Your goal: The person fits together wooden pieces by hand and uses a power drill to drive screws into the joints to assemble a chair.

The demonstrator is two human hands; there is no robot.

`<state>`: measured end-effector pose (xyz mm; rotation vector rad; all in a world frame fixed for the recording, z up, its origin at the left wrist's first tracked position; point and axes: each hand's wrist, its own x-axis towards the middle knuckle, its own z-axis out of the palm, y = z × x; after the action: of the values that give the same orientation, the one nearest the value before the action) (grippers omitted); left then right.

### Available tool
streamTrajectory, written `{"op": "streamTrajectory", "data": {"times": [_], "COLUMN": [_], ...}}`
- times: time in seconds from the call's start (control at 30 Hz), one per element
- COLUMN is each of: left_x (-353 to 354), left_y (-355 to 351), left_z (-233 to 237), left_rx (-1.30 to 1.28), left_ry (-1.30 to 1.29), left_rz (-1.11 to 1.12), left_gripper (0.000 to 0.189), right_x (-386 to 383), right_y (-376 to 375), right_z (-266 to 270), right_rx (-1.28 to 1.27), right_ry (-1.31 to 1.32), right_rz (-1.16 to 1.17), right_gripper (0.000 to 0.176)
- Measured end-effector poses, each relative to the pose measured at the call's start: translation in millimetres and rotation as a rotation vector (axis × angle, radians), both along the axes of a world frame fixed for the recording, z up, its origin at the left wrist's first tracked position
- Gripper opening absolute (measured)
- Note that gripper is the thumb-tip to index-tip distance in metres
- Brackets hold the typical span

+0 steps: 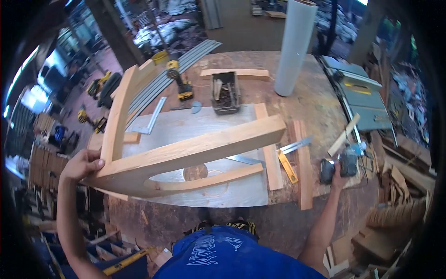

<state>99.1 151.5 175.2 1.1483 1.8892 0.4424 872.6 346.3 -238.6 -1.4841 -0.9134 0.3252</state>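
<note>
My left hand [82, 165] is closed on the corner of a wooden frame [200, 143], thumb on top. The frame is pale timber: one post rises at the left, a thick beam reaches right, and a curved lower piece lies below it. At the right side of the table my right hand [339, 176] is wrapped round a dark blocky tool [349, 163], whose exact kind I cannot make out. Left of it are a wooden strip [303, 181], a yellow-handled square [287, 166] and a short stick [344, 135].
On the table [316, 104] are a yellow drill [179, 80], an open box [225, 93] of small pieces, a tall white roll [296, 49] and a metal sheet [241, 197]. Grey metal strips [160, 86] lie at back left. A table saw [364, 100] adjoins the right edge.
</note>
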Motion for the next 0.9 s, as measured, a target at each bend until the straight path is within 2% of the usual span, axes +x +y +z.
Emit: {"op": "streamTrajectory", "data": {"times": [0.07,0.1,0.13,0.2,0.27,0.33,0.4,0.47,0.57,0.63,0.7,0.77,0.8,0.83,0.87,0.9], "left_x": [-6,-9,-7,-2,-16,-19,-21,-30,-34,-39,-31,-32,-37,-41,-44,-46], "left_y": [-3,-4,-3,-2,-5,-3,-2,0,-4,-3,-5,-8,-8,-8,-7,-6], "left_z": [-10,-11,-10,-8,-17,-17,-15,-15,-21,-19,-12,-16,-23,-30,-34,-37], "left_rx": [0.059,0.039,0.042,0.055,0.042,0.032,0.025,0.009,0.062,0.059,0.043,0.041,0.044,0.047,0.036,0.027], "left_ry": [-0.041,-0.002,-0.019,0.016,0.028,0.111,0.017,0.018,-0.094,-0.094,-0.209,-0.284,-0.298,-0.316,-0.335,-0.356], "left_rz": [0.026,0.031,0.017,0.007,-0.004,-0.083,-0.058,-0.117,-0.192,-0.22,-0.172,-0.158,-0.166,-0.177,-0.187,-0.201], "left_gripper": [0.055,0.066,0.066,0.061,0.054,0.051,0.053,0.056,0.057,0.059,0.059,0.06,0.06,0.06,0.061,0.062], "right_x": [4,6,8,14,10,6,31,32,-48,-202,-305,-413,-479,-524,-564,-598], "right_y": [-2,-5,-10,-23,-35,-52,-68,-104,-123,-143,-128,-106,-114,-100,-79,-67], "right_z": [-2,0,3,0,15,30,14,12,92,247,321,364,401,399,397,398], "right_rx": [0.067,0.021,-0.023,-0.107,-0.331,-0.372,-0.236,-0.291,-0.042,-0.007,0.26,0.275,0.009,-0.087,-0.314,-0.5], "right_ry": [0.144,0.087,0.03,0.079,-0.004,-0.128,-0.068,-0.201,-0.556,-0.32,-0.173,-0.047,-0.097,-0.025,-0.202,-0.23], "right_rz": [0.167,0.193,0.218,0.195,0.126,0.133,0.148,-0.201,-0.331,-0.034,0.404,0.877,1.022,1.16,1.166,1.259], "right_gripper": [0.044,0.046,0.047,0.051,0.055,0.057,0.057,0.046,0.039,0.031,0.04,0.049,0.062,0.078,0.091,0.096]}}
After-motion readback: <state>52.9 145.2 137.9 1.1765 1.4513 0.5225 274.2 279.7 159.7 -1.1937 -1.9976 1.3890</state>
